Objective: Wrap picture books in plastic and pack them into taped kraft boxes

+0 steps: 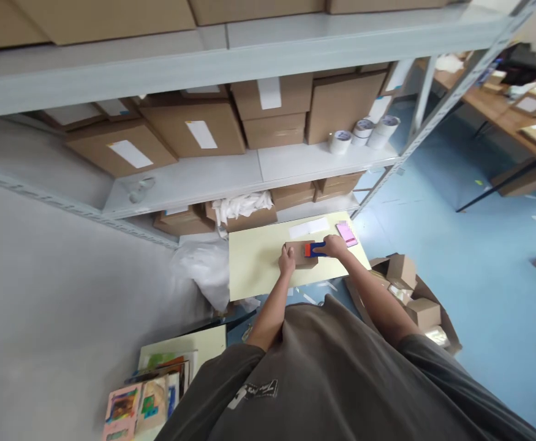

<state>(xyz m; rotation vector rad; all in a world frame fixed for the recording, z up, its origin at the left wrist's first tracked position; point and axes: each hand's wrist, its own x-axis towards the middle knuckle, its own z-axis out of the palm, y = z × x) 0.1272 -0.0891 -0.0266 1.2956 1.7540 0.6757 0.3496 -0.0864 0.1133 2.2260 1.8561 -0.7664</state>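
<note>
A small brown cardboard box (299, 253) rests on the pale yellow table (252, 260). My left hand (286, 261) grips the box at its left end, fingers closed around that side. In my right hand (334, 246) is a blue and orange tape dispenser (314, 249), its orange head lying against the right part of the box top. Whether tape is stuck to the box is too small to make out. Behind the box lie white paper slips (309, 228), and a pink-screened phone (347, 234) is just beyond my right hand.
A metal shelf (290, 166) with cardboard boxes and white tape rolls (340, 142) rises behind the table. On the floor at right stands a large carton (449, 324) of small boxes. A white plastic bag (206, 269) hangs at the table's left; another table (492, 101) is far right.
</note>
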